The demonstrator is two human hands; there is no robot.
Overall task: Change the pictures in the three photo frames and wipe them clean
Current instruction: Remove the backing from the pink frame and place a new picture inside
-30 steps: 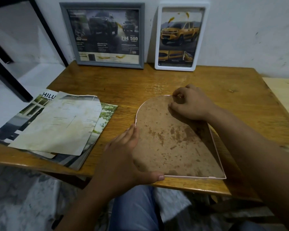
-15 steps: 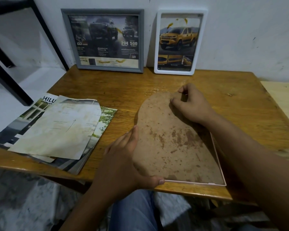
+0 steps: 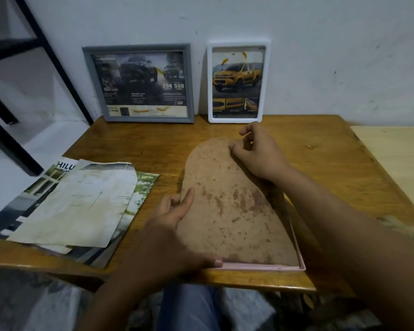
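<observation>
magazine cover lettering (image 3: 66, 166) half covered by stained sheet (image 3: 77, 206); grey frame's small print (image 3: 141, 97) unreadable; pink frame (image 3: 256, 266) mostly hidden beneath backing board (image 3: 230, 206)

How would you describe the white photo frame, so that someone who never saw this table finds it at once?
Look at the back edge of the wooden table, where two frames lean on the wall. The white frame is the right one, beside the grey frame. It alone stands tall and narrow and shows a yellow car.

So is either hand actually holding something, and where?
Yes: both grip the brown backing board of the pink arched frame, left hand its left edge, right hand its curved top.
</observation>
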